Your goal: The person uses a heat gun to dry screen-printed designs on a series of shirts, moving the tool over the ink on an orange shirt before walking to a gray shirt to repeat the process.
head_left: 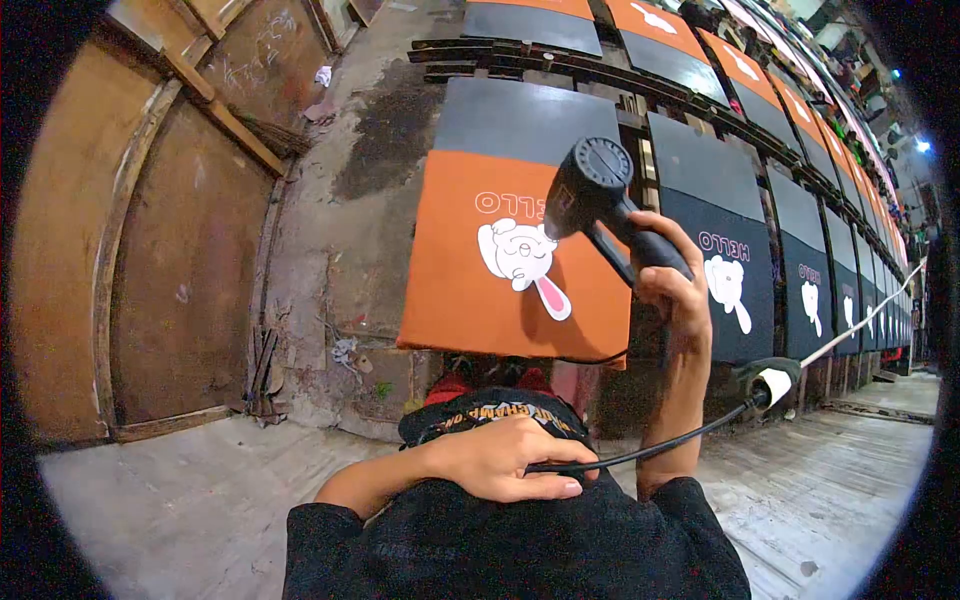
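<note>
A black hair dryer [598,195] is held by its handle in my right hand [672,265], over an orange fabric panel [450,270]. Its round vented back faces up and its nozzle points down toward the print. White rabbit artwork [522,255] with a pink ear and outlined lettering lies on the orange fabric; the dryer hides part of the lettering. Near my waist, my left hand [515,458] is closed on a black cord [650,455]. That cord runs right to a white connector [772,385] joined to a pale cable.
Dark panels [735,285] with similar rabbit prints extend in a row to the right. More orange panels [655,28] form another row behind. Wooden board walls [185,240] stand on the left, and crumpled scraps [345,350] lie on the floor beside the orange panel.
</note>
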Action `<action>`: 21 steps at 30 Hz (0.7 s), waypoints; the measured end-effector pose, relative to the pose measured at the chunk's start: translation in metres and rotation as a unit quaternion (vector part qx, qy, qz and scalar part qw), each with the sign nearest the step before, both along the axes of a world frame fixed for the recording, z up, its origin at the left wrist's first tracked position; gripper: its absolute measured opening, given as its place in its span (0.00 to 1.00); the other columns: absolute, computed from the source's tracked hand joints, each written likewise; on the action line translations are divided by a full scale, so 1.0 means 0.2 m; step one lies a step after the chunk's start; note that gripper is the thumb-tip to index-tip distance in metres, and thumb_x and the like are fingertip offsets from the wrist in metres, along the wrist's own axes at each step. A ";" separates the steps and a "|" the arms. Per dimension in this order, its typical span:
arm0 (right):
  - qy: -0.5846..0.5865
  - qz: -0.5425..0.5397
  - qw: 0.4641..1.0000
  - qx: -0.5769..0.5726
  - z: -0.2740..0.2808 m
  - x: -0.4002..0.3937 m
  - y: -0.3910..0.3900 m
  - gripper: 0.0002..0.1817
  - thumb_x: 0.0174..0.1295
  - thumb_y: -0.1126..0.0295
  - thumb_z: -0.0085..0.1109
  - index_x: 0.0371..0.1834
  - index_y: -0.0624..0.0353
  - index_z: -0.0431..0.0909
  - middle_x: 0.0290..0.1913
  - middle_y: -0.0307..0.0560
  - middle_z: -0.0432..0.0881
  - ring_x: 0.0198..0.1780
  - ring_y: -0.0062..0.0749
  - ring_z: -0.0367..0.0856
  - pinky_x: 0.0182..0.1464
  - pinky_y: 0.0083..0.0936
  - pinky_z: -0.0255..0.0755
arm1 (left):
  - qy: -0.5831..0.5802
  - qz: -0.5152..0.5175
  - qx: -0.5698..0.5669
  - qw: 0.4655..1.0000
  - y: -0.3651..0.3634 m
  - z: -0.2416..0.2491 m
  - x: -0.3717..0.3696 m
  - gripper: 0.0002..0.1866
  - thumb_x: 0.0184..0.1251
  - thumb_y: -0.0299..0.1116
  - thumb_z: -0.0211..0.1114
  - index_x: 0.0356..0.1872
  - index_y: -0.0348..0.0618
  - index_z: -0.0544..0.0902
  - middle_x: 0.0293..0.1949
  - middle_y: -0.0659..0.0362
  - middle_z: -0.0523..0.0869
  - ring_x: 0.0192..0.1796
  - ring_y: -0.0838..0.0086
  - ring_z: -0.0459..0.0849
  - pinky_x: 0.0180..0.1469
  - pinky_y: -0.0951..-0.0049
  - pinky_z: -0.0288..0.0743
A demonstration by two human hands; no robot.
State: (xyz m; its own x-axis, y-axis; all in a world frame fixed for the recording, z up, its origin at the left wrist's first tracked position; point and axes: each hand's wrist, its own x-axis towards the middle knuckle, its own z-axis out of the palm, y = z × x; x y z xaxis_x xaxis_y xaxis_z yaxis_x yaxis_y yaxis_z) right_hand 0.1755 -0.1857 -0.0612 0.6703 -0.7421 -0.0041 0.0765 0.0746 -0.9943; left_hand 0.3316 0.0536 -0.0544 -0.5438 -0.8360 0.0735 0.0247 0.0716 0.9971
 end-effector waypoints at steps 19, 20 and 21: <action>-0.024 0.068 0.997 -0.003 -0.03 0.34 0.02 0.34 0.50 0.72 0.64 0.67 0.58 0.78 0.29 0.35 0.77 0.24 0.15 0.70 0.25 0.16 0.63 | 0.009 0.030 -0.006 1.000 0.01 0.01 0.02 0.18 0.75 0.40 0.64 0.55 0.37 0.83 0.34 0.51 0.87 0.33 0.60 0.86 0.39 0.63 0.77; -0.021 0.096 0.995 0.009 -0.02 0.35 0.03 0.33 0.51 0.72 0.63 0.67 0.58 0.78 0.30 0.35 0.77 0.24 0.15 0.70 0.25 0.16 0.63 | 0.014 0.041 -0.015 0.999 0.01 0.00 0.01 0.18 0.75 0.41 0.63 0.54 0.38 0.83 0.29 0.51 0.86 0.29 0.60 0.84 0.36 0.62 0.75; -0.023 0.112 0.993 0.021 -0.01 0.36 0.04 0.33 0.51 0.71 0.64 0.67 0.57 0.78 0.31 0.36 0.78 0.24 0.15 0.70 0.25 0.16 0.64 | 0.020 0.044 -0.018 0.999 0.01 0.00 0.01 0.18 0.75 0.41 0.63 0.54 0.38 0.83 0.30 0.51 0.86 0.29 0.60 0.84 0.36 0.62 0.75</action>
